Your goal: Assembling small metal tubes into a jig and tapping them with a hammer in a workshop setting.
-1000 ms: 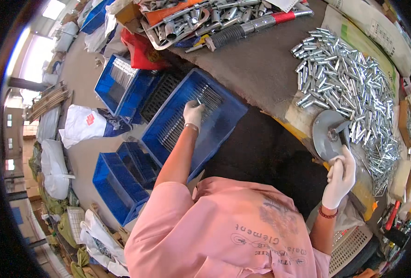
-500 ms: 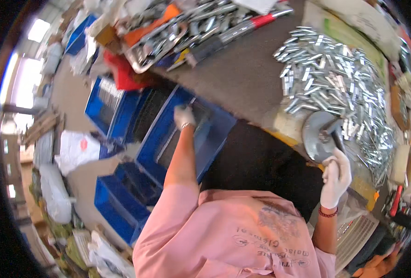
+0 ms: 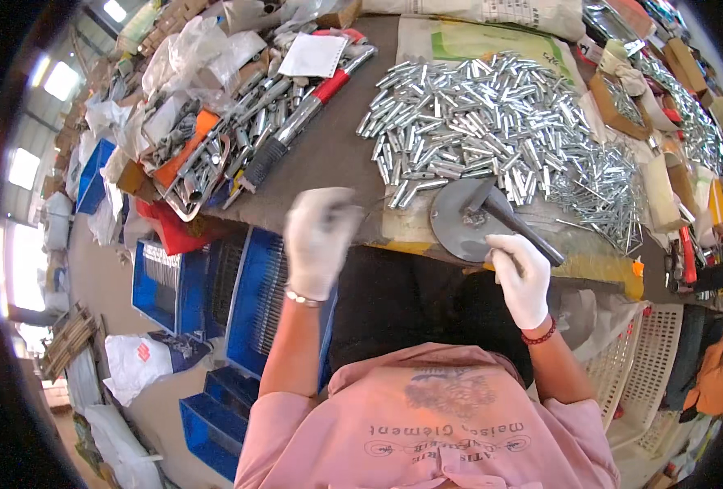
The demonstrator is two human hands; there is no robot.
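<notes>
My left hand (image 3: 321, 240), in a white glove, is over the bench's front edge. Motion smears its fingers, so I cannot tell their pose or whether they hold anything. My right hand (image 3: 521, 281), also gloved, has its fingers curled together beside the handle of a hammer (image 3: 520, 231). Anything small inside those fingers is hidden. The hammer lies across a round grey metal plate (image 3: 453, 226) at the bench edge. Behind the plate spreads a heap of short shiny metal tubes (image 3: 467, 122). Thin metal pins (image 3: 602, 196) lie piled to its right.
Below the left arm stands a blue bin (image 3: 247, 314) holding rows of metal parts, with another blue bin (image 3: 154, 285) farther left. A tray of mixed tools and hardware (image 3: 215, 155) occupies the bench's left. Perforated cream-coloured crates (image 3: 651, 367) stand at lower right.
My left hand has come up from the blue bin to the bench edge. My right hand has moved slightly off the plate's rim. The view has turned toward the bench.
</notes>
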